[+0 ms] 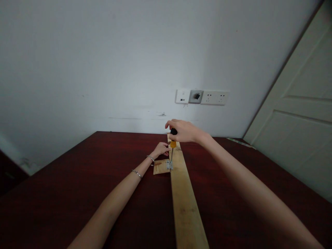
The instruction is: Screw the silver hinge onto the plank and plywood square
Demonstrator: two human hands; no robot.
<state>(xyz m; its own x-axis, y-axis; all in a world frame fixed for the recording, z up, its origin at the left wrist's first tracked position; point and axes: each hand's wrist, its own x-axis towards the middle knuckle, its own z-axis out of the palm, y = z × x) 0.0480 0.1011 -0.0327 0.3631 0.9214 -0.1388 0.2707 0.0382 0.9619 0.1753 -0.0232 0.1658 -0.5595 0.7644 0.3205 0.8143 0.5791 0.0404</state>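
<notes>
My right hand point(184, 130) is wrapped round the black-and-yellow handle of a screwdriver point(173, 144), held upright with its shaft pointing down. The tip meets a small metal hinge point(169, 165). One leaf of this hinge lies on a long wooden plank point(185, 204), the other on a short wooden block point(160, 166) at the plank's left side. Just beyond the block, my left hand point(161, 149) has its fingers bent against the plank's left edge, close to the screwdriver shaft. Screw heads are too small to make out.
The plank lies lengthwise on a dark red table point(103, 166) whose far edge meets a white wall point(116, 69). Wall sockets point(214, 98) sit above that edge. A thin patterned strip point(241, 143) lies at the far right, near a pale panelled door point(303, 121).
</notes>
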